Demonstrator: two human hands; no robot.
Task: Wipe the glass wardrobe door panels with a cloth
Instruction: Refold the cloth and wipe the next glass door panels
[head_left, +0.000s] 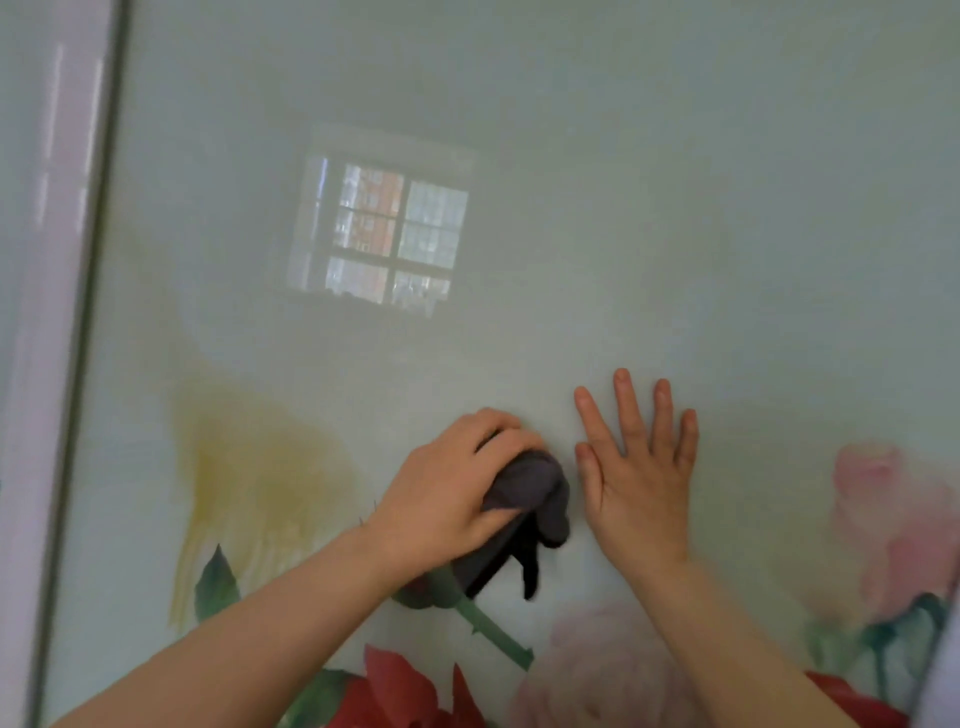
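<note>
Reflecting window (382, 234), floral glass panel (675, 182); frame (47, 312) left.

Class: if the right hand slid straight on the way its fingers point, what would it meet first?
Nothing, as far as visible: above the flat right hand lies only bare pale green glass door panel.

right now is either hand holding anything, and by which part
The left hand holds the dark cloth bunched at its upper end, the rest hanging below. The right hand holds nothing, flat on the glass door.
</note>
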